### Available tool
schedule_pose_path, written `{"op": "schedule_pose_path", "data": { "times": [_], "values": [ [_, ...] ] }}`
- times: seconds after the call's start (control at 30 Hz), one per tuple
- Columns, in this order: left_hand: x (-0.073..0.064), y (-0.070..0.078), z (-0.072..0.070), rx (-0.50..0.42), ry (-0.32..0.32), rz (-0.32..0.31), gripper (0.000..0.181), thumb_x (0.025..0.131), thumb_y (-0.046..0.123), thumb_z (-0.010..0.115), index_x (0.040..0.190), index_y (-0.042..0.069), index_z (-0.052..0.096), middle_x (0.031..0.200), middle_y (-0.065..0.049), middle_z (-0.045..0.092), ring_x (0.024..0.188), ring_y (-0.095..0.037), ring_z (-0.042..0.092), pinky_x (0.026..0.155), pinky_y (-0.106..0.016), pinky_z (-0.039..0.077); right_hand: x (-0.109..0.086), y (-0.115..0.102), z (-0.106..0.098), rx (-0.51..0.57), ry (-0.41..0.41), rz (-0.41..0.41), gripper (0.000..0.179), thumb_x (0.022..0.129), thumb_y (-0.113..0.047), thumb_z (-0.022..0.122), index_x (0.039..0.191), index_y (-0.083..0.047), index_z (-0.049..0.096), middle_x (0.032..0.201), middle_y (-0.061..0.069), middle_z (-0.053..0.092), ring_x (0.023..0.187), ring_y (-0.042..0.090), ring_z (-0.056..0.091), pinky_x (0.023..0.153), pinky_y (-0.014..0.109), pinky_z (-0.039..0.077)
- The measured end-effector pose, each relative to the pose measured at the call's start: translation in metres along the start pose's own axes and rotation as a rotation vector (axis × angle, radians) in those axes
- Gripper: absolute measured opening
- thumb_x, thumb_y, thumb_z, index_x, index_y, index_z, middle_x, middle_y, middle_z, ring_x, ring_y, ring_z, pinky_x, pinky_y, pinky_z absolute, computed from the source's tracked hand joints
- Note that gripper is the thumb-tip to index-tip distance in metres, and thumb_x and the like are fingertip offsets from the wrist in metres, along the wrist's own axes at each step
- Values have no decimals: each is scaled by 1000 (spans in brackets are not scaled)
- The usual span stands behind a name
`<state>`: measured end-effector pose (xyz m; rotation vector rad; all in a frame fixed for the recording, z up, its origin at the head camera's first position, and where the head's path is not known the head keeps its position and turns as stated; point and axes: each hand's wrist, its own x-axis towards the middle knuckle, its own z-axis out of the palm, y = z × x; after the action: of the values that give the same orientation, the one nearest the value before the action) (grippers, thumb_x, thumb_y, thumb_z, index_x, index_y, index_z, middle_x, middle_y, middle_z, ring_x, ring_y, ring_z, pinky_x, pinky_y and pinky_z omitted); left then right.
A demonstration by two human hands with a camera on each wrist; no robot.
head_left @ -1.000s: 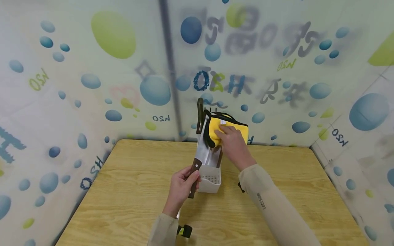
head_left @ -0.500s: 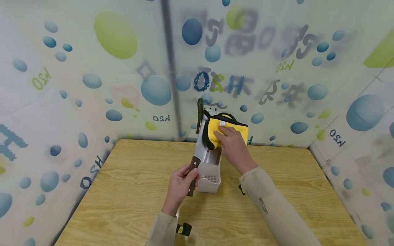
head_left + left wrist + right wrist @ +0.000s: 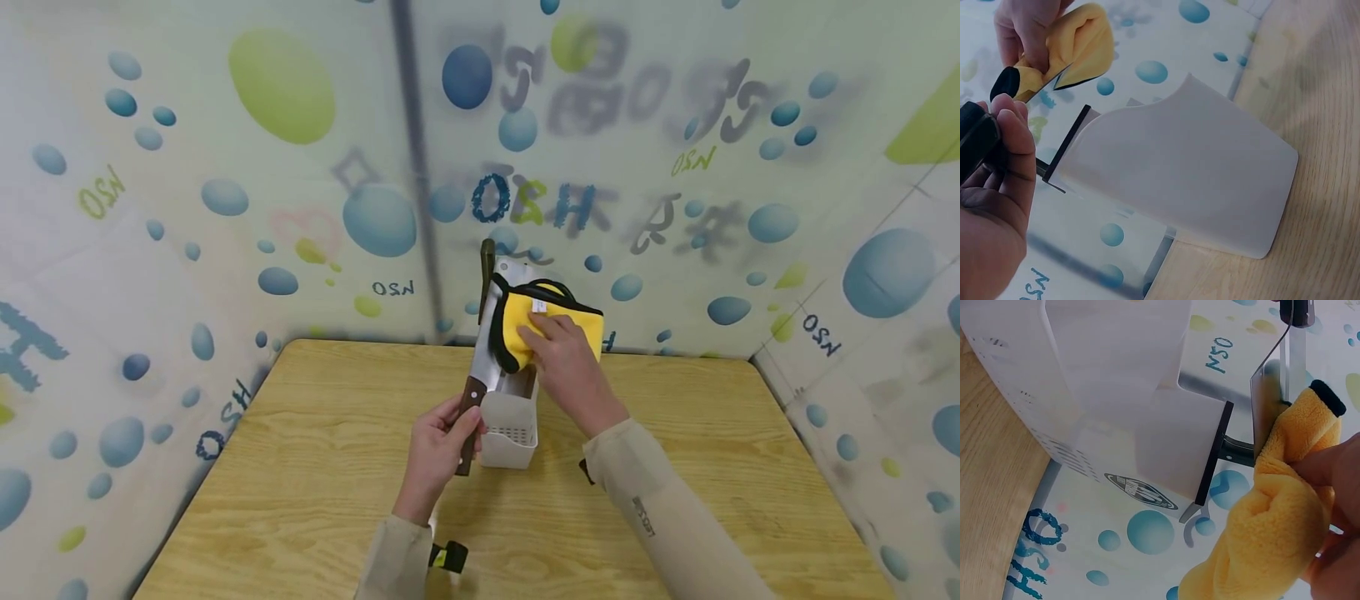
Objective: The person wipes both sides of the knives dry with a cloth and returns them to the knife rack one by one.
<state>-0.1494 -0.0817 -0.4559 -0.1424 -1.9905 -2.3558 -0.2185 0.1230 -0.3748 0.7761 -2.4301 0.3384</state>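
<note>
In the head view my left hand [image 3: 437, 454] grips the brown handle [image 3: 471, 425] of a kitchen knife, its broad metal blade [image 3: 483, 360] slanting up and away. My right hand [image 3: 573, 367] pinches a folded yellow cloth [image 3: 551, 323] with black edging and lays it over the blade. The right wrist view shows the cloth [image 3: 1272, 519] bunched against the blade [image 3: 1267, 406], whose edge sticks out beside it. In the left wrist view the left hand's fingers [image 3: 1017, 147] curl round the handle, while the cloth [image 3: 1079, 47] hangs from the right hand behind.
A white knife holder [image 3: 510, 454] with a perforated front compartment stands on the wooden table [image 3: 337, 433], just beyond the left hand. Another dark handle [image 3: 487, 271] rises from it. A patterned wall covering [image 3: 315, 225] encloses the table at the back and sides.
The cloth and right hand have slid slightly down and left along the blade, uncovering more of the pale holder top behind. The left hand has shifted slightly left and up, still holding the knife.
</note>
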Motion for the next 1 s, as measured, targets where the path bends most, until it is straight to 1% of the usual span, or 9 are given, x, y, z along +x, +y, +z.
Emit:
{"op": "schedule_pose_path", "data": {
  "times": [0.23,0.5,0.57,0.8,1.0],
  "values": [
    [-1,0,0,5,3,8,23,102,11,65,120,-4,69,80,-9,66,60,-13,61,56,-24,52,-6,-8,0,17,-9,14,36,89,3,75,124,-6,75,134,19,66,112,39,62,102,48,51],
    [-3,0,1,11,14,17,25,102,13,66,120,-4,70,81,-13,66,61,-14,61,56,-25,51,-15,-17,-1,31,-48,38,39,89,2,77,127,-7,74,137,17,65,115,37,61,105,46,50],
    [-3,0,1,13,16,18,24,102,12,66,120,-3,70,81,-13,66,61,-14,61,56,-25,51,-17,-18,-1,42,-46,43,38,90,1,77,127,-7,74,137,17,65,114,37,61,105,46,50],
    [-4,2,2,13,12,22,25,102,13,66,119,-4,69,81,-13,66,61,-14,61,56,-24,51,-25,-24,-1,106,-36,121,34,94,-4,74,128,-8,74,139,16,64,118,37,58,107,48,48],
    [-4,1,2,17,4,32,23,103,13,65,118,-3,70,81,-13,66,60,-14,61,56,-24,51,-29,-29,2,116,-19,137,35,92,-4,76,128,-8,74,138,16,65,118,35,58,107,46,49]
  ]
}}
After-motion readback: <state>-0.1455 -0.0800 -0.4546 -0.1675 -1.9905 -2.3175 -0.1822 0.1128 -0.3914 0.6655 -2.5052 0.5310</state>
